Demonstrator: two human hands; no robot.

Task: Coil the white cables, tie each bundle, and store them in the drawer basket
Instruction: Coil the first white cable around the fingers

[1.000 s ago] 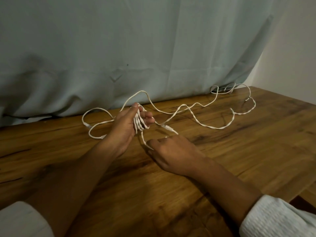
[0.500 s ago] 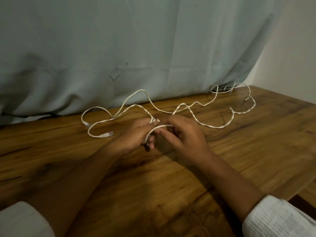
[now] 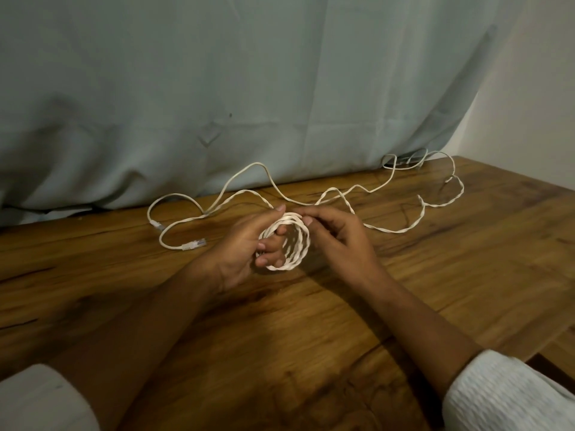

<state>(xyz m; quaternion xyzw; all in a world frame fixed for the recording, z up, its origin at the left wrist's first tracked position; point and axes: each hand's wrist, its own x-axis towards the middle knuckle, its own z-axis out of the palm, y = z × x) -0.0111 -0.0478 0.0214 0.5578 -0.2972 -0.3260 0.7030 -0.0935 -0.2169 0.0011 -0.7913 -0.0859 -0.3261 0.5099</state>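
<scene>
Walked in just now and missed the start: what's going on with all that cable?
A person is winding a white cable into a coil over a wooden table. The left hand holds the coil, its fingers pushed through the loops; the right hand pinches the coil's top edge. The rest trails off right across the table, and two plugs lie to the left. No tie is on it yet; no drawer basket is in view.

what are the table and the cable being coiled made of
The table looks like wood or wood-look laminate: brown, dark grain streaks, slight sheen. The cable seems to be white plastic-jacketed wire, twisted along its length and flexible enough to coil tightly.
</scene>
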